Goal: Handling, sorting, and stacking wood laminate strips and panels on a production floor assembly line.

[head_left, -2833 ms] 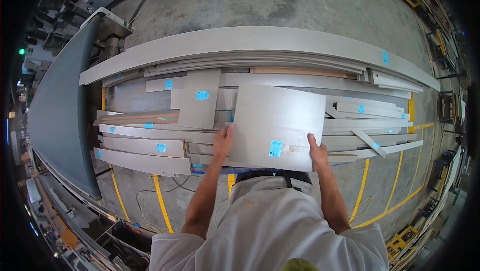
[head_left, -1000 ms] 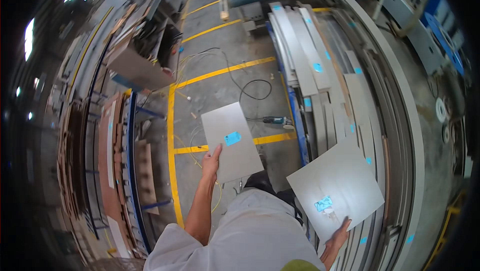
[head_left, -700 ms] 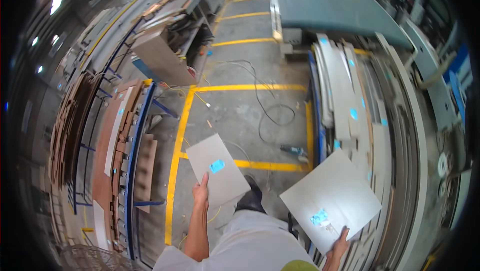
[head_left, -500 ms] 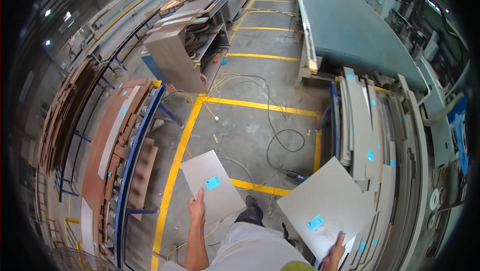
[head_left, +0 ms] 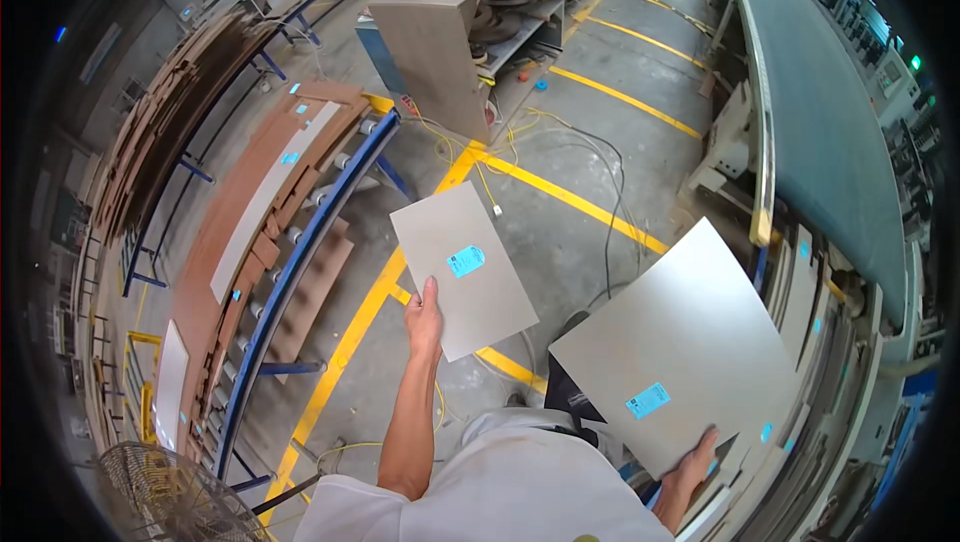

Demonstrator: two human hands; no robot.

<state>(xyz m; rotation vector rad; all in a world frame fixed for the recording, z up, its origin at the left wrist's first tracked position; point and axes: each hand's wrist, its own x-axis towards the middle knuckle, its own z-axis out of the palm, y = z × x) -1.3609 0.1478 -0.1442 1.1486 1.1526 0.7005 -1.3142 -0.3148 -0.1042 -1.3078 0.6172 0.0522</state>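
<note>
My left hand [head_left: 423,318] grips the left edge of a smaller pale grey panel [head_left: 480,294], thumb on its face and fingers hidden behind. A blue label [head_left: 466,261] is stuck near the middle of that panel. At the lower right, my right hand [head_left: 693,461] holds a larger light grey panel [head_left: 690,327] by its lower edge, the thumb lying on top. This panel carries a blue label [head_left: 648,400] too. Both panels are held up in front of me, apart from each other, above the floor.
Blue-framed roller conveyor [head_left: 290,292] on the left bears brown panels [head_left: 240,212]. Grey strips [head_left: 800,342] are stacked at the right, beneath a wide green conveyor belt [head_left: 830,122]. Cables [head_left: 612,192] lie on the yellow-lined floor. A wire-caged fan [head_left: 170,492] stands lower left.
My view has swung left, so the left conveyor and floor lines shift rightward. Both panels stay in my hands and appear higher in the picture.
</note>
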